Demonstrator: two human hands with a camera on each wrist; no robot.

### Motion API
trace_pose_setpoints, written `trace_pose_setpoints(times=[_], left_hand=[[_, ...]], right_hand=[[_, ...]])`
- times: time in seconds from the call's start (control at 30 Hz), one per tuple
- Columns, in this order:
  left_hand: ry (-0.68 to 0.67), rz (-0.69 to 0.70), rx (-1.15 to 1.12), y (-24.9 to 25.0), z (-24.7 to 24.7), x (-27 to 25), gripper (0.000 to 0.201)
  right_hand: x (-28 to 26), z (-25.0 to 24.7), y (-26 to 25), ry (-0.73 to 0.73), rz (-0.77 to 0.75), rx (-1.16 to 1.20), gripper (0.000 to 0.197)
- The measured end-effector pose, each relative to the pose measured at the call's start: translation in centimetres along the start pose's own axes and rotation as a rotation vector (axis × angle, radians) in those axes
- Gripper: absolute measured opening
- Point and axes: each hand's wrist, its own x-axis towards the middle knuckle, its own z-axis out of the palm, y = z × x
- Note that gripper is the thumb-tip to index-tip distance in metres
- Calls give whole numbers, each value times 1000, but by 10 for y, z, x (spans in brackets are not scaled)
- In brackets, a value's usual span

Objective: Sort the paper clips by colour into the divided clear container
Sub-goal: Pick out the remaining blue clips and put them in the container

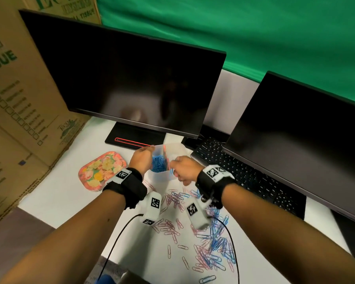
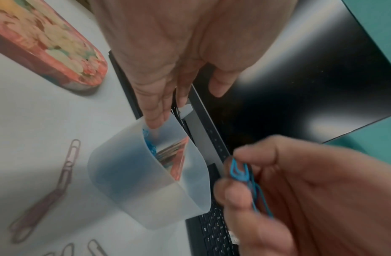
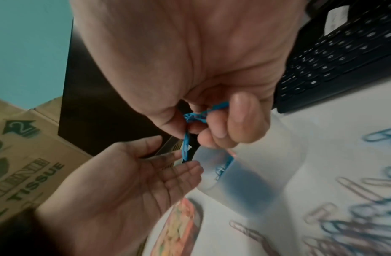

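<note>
A small bunch of blue paper clips (image 2: 242, 175) is pinched between the curled fingers (image 3: 242, 117) of the right hand (image 1: 186, 168), held just beside the near rim of the divided clear container (image 1: 162, 175). The container stands on the white worktop (image 1: 70, 201), in front of the monitor (image 1: 121, 78) and beside the keyboard (image 1: 234, 173). A heap of blue clips (image 1: 158, 162) is seen in its left compartment. The left hand (image 1: 142, 157) is held flat, fingers (image 2: 156, 110) straight, their tips at the container's far rim. Loose pink and blue clips (image 1: 209, 249) are scattered on the worktop nearer the person, and a floral tin (image 1: 101, 171) lies to the left.
</note>
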Motion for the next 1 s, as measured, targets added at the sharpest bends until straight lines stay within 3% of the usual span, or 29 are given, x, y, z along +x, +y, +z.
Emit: trace_pose_setpoints(times=[0.27, 0.37, 0.5, 0.67, 0.8, 1.0], left_hand=[[40, 36, -41, -3, -20, -3, 12], [68, 35, -32, -9, -26, -4, 13], [91, 35, -37, -14, -29, -7, 15], [94, 140, -19, -17, -26, -17, 13], [-23, 282, 226, -39, -23, -26, 17], [-341, 415, 734, -88, 2, -42, 19]], right_hand=[[54, 9, -33, 191, -111, -350, 21], [66, 11, -34, 193, -77, -275, 20], [70, 8, -34, 116, -90, -179, 35], [58, 8, -23, 294, -217, -191, 27], [35, -9, 17, 261, -285, -115, 23], [-10, -34, 125, 289, -241, -184, 30]])
